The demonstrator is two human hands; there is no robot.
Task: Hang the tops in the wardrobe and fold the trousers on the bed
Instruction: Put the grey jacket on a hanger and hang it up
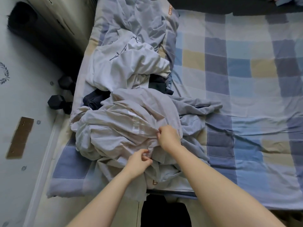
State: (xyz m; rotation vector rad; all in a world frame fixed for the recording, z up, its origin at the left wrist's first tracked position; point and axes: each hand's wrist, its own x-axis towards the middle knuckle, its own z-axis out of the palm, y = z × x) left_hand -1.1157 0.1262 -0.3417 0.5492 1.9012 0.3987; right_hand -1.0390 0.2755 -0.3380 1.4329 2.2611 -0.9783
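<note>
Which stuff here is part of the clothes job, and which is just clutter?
In the job: light grey garment, pinched by left hand and right hand; white printed top; dark garment; blue-grey garment; bed.

Lying about: dumbbells; brown strip on the floor.

The dark garment (158,85) shows only as patches between the white top (131,66) and the grey garment (124,122) heaped over it, so what kind of garment it is cannot be told. The fingertips of the right hand (168,136) and left hand (139,161) sink into grey folds, hiding each grip. The bed (246,79) runs past the right edge, and the dumbbell (60,97) lies partly in shadow.
</note>
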